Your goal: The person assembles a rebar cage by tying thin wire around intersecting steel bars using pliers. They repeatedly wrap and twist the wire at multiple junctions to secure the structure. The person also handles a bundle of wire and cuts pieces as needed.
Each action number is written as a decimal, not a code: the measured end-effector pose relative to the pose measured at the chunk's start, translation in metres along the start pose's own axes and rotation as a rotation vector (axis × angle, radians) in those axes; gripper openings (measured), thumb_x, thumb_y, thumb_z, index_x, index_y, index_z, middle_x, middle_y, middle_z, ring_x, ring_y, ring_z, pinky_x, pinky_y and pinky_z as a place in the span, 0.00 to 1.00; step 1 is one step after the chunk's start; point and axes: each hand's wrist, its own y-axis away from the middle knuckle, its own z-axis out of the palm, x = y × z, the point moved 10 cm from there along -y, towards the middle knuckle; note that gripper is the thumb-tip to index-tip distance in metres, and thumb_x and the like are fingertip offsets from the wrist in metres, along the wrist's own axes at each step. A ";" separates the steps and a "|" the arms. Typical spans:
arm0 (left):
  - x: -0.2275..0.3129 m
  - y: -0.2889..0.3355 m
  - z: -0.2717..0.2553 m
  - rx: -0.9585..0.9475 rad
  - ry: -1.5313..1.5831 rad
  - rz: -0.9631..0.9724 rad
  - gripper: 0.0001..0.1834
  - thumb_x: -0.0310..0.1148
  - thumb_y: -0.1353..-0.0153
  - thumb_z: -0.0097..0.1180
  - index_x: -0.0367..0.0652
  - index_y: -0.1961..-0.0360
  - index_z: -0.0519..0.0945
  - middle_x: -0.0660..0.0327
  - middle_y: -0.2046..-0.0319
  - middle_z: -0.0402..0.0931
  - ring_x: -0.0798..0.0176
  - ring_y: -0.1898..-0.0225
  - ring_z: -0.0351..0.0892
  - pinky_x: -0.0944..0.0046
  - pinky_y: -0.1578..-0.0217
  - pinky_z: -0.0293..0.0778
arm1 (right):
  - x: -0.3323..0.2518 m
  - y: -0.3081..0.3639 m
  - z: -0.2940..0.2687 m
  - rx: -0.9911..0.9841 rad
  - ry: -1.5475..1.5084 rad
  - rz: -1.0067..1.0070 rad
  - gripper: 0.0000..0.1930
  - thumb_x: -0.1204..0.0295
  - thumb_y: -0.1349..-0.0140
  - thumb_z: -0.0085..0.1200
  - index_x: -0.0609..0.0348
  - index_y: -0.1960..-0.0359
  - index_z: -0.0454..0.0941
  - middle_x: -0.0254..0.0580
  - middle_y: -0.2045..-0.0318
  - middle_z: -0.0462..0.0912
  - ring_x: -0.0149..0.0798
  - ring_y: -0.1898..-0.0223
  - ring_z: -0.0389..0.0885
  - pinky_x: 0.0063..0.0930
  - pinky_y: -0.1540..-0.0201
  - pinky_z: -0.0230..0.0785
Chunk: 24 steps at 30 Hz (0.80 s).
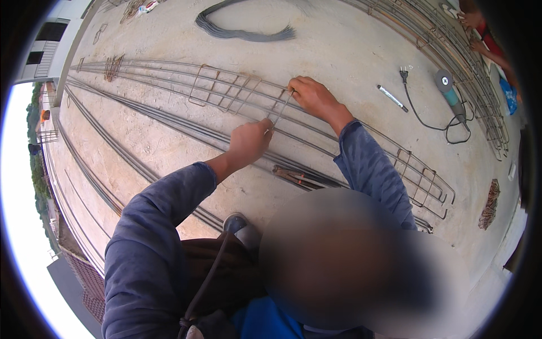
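Observation:
A long cage of steel reinforcing bars (164, 85) lies across the concrete floor, with rectangular stirrups (199, 85) around its bars. My left hand (250, 140) is closed at the cage's near side. At its far side my right hand (316, 100) pinches with thumb and fingers. Between the two hands runs a thin steel stirrup leg (282, 111), gripped at both ends across the bars. My fingers partly hide its ends. Close to my body, below the left hand, a pair of pincers (291, 174) rests on loose bars.
Loose bars (152, 111) stretch to the left. A wire bundle (243, 35) lies at the back. To the right are an angle grinder (449, 95) with its cord, a marker (392, 98) and a wire bundle (490, 204). Beyond another cage (451, 53), a co-worker's hands (471, 22) show.

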 end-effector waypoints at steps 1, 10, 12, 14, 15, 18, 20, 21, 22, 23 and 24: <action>0.011 0.000 0.006 -0.013 -0.001 0.016 0.10 0.40 0.27 0.62 0.47 0.51 0.85 0.53 0.61 0.91 0.42 0.60 0.91 0.45 0.57 0.85 | 0.007 0.014 -0.003 -0.004 -0.026 0.060 0.05 0.73 0.28 0.56 0.56 0.54 0.77 0.49 0.56 0.85 0.58 0.53 0.84 0.51 0.51 0.77; 0.085 0.001 0.043 -0.068 -0.087 0.183 0.10 0.40 0.26 0.62 0.46 0.55 0.84 0.53 0.70 0.89 0.42 0.68 0.90 0.44 0.64 0.84 | 0.020 0.069 -0.034 -0.041 -0.044 0.216 0.05 0.72 0.25 0.52 0.57 0.53 0.77 0.49 0.54 0.86 0.58 0.51 0.84 0.50 0.49 0.76; 0.117 0.002 0.056 -0.088 -0.059 0.194 0.10 0.40 0.26 0.62 0.45 0.55 0.84 0.53 0.69 0.89 0.42 0.68 0.90 0.44 0.63 0.84 | 0.027 0.083 -0.046 -0.039 -0.035 0.255 0.05 0.73 0.26 0.52 0.57 0.53 0.77 0.49 0.55 0.86 0.58 0.51 0.84 0.49 0.49 0.76; 0.136 0.003 0.061 -0.118 -0.014 0.180 0.10 0.39 0.26 0.61 0.44 0.56 0.84 0.53 0.69 0.89 0.42 0.68 0.90 0.44 0.63 0.84 | 0.030 0.095 -0.054 -0.047 -0.043 0.290 0.05 0.73 0.26 0.52 0.57 0.53 0.77 0.49 0.55 0.86 0.58 0.51 0.85 0.49 0.49 0.76; 0.141 0.005 0.065 -0.132 0.011 0.172 0.10 0.39 0.26 0.60 0.44 0.56 0.84 0.53 0.69 0.89 0.42 0.67 0.90 0.44 0.63 0.85 | 0.033 0.105 -0.062 -0.053 -0.051 0.311 0.05 0.74 0.27 0.52 0.57 0.53 0.77 0.49 0.55 0.87 0.58 0.52 0.85 0.49 0.49 0.76; 0.163 0.010 0.075 -0.164 0.031 0.196 0.10 0.38 0.27 0.59 0.43 0.56 0.84 0.50 0.69 0.89 0.41 0.67 0.90 0.44 0.63 0.85 | 0.042 0.137 -0.080 -0.037 -0.044 0.370 0.05 0.75 0.28 0.53 0.57 0.53 0.77 0.49 0.55 0.87 0.57 0.52 0.85 0.49 0.50 0.76; 0.181 0.012 0.082 -0.148 0.044 0.232 0.10 0.38 0.27 0.60 0.43 0.56 0.83 0.49 0.69 0.89 0.41 0.67 0.90 0.44 0.63 0.85 | 0.046 0.153 -0.089 -0.024 -0.034 0.386 0.05 0.75 0.28 0.54 0.57 0.53 0.77 0.48 0.55 0.87 0.57 0.52 0.86 0.48 0.50 0.77; 0.190 0.014 0.087 -0.119 0.042 0.263 0.10 0.38 0.28 0.60 0.43 0.56 0.83 0.49 0.69 0.89 0.41 0.67 0.90 0.44 0.63 0.85 | 0.047 0.159 -0.093 -0.022 -0.030 0.384 0.05 0.75 0.28 0.54 0.57 0.53 0.77 0.48 0.55 0.87 0.57 0.52 0.86 0.48 0.50 0.77; 0.197 0.016 0.090 -0.091 0.041 0.293 0.09 0.37 0.28 0.60 0.43 0.56 0.83 0.48 0.69 0.88 0.41 0.67 0.90 0.43 0.63 0.85 | 0.048 0.165 -0.097 -0.020 -0.027 0.382 0.06 0.75 0.28 0.54 0.57 0.53 0.77 0.48 0.55 0.87 0.57 0.52 0.86 0.48 0.50 0.77; 0.201 0.017 0.093 -0.080 0.054 0.290 0.09 0.37 0.28 0.60 0.43 0.57 0.83 0.48 0.69 0.88 0.41 0.67 0.90 0.44 0.63 0.85 | 0.049 0.170 -0.099 -0.034 -0.018 0.387 0.06 0.75 0.28 0.54 0.57 0.53 0.77 0.48 0.55 0.88 0.56 0.52 0.86 0.48 0.50 0.77; 0.204 0.019 0.096 -0.070 0.067 0.286 0.09 0.37 0.29 0.61 0.43 0.58 0.83 0.48 0.69 0.88 0.41 0.68 0.90 0.44 0.63 0.85 | 0.050 0.173 -0.102 -0.048 -0.008 0.391 0.06 0.75 0.28 0.54 0.57 0.53 0.77 0.47 0.55 0.88 0.56 0.52 0.86 0.48 0.50 0.77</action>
